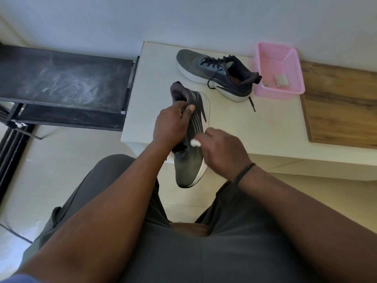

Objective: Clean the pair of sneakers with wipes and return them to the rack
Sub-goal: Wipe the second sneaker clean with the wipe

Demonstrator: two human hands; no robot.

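Note:
My left hand [173,123] grips a grey sneaker [188,168] by its collar, fingers inside the opening and thumb outside. The shoe hangs in front of me with its toe pointing down toward my lap and its white sole facing right. My right hand [222,152] pinches a small white wipe [195,142] and presses it against the shoe's side near the laces. The second grey sneaker [216,73] lies on the white table [155,82], toe to the left, laces loose. The black shoe rack [61,78] stands to the left of the table.
A pink plastic basket [263,66] sits at the table's back right, just right of the second sneaker's heel, with a few used wipe scraps inside. A wooden board [342,111] lies further right. My grey-trousered legs fill the foreground above a pale tiled floor.

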